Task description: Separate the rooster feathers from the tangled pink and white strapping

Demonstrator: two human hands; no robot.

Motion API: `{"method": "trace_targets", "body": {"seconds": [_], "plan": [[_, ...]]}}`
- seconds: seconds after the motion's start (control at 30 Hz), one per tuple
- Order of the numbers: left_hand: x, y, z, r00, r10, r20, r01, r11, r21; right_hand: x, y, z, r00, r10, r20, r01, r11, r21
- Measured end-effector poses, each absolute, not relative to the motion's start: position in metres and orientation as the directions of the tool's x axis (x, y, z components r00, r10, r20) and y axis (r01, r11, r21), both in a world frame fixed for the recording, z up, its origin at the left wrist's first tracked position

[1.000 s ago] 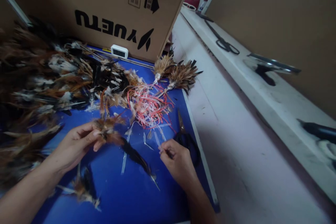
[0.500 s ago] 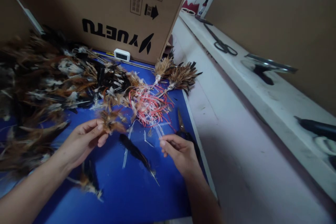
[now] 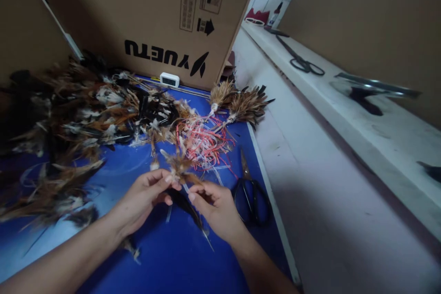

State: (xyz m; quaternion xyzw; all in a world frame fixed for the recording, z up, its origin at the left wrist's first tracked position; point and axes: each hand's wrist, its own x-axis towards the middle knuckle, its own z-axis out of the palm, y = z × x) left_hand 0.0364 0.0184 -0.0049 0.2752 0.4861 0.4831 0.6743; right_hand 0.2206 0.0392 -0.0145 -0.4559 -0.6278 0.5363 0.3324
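Observation:
Between its thumb and fingers, my left hand (image 3: pixel 148 195) pinches a small bunch of brown feathers (image 3: pixel 179 165). My right hand (image 3: pixel 213 202) is close beside it, closed on a thin, whitish plastic strip (image 3: pixel 186 188) that reaches the base of the bunch. A long black feather (image 3: pixel 189 209) lies on the blue tabletop (image 3: pixel 165 257) beneath the hands. Just beyond them is a tangle of red, pink and white strings (image 3: pixel 205 142). Black-handled scissors (image 3: pixel 251 195) rest to the right of my right hand.
Loose brown and black feathers (image 3: pixel 86 115) are heaped at the left. Two tied feather bunches (image 3: pixel 246 105) lie at the back right. A cardboard box (image 3: pixel 155 9) stands behind a small white digital display (image 3: pixel 169 80). Another pair of scissors (image 3: pixel 303 62) sits on the right ledge (image 3: pixel 327 101).
My hands have come together: the left moved right with the feather bunch, the right moved left with the strip. The scissors beside my right hand are now more exposed.

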Motion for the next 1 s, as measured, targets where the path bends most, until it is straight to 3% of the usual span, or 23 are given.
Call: {"method": "trace_targets", "body": {"seconds": [0.3, 0.53, 0.6, 0.7, 0.77, 0.87, 1.0], "plan": [[0.041, 0.022, -0.020, 0.054, 0.892, -0.449, -0.418, 0.429, 0.801, 0.223, 0.040, -0.024, -0.461, 0.862, -0.212, 0.211, -0.125, -0.969], [0.041, 0.022, -0.028, 0.036, 0.902, -0.430, -0.371, 0.411, 0.833, 0.225, 0.039, -0.029, -0.472, 0.853, -0.223, 0.209, -0.138, -0.968], [0.040, 0.021, -0.031, 0.023, 0.918, -0.395, -0.316, 0.382, 0.868, 0.224, 0.037, -0.027, -0.458, 0.870, -0.183, 0.230, -0.083, -0.970], [0.037, 0.019, -0.034, 0.001, 0.950, -0.313, -0.147, 0.310, 0.939, 0.223, 0.033, -0.027, -0.417, 0.909, -0.021, 0.328, 0.128, -0.936], [0.035, 0.018, -0.033, -0.005, 0.970, -0.242, 0.006, 0.242, 0.970, 0.223, 0.030, -0.028, -0.416, 0.898, 0.141, 0.424, 0.329, -0.844], [0.036, 0.017, -0.030, -0.012, 0.991, -0.134, 0.204, 0.133, 0.970, 0.224, 0.026, -0.033, -0.504, 0.792, 0.346, 0.550, 0.603, -0.578], [0.039, 0.015, -0.027, -0.032, 0.999, -0.008, 0.386, 0.020, 0.922, 0.225, 0.023, -0.031, -0.626, 0.650, 0.431, 0.604, 0.754, -0.260]]}}
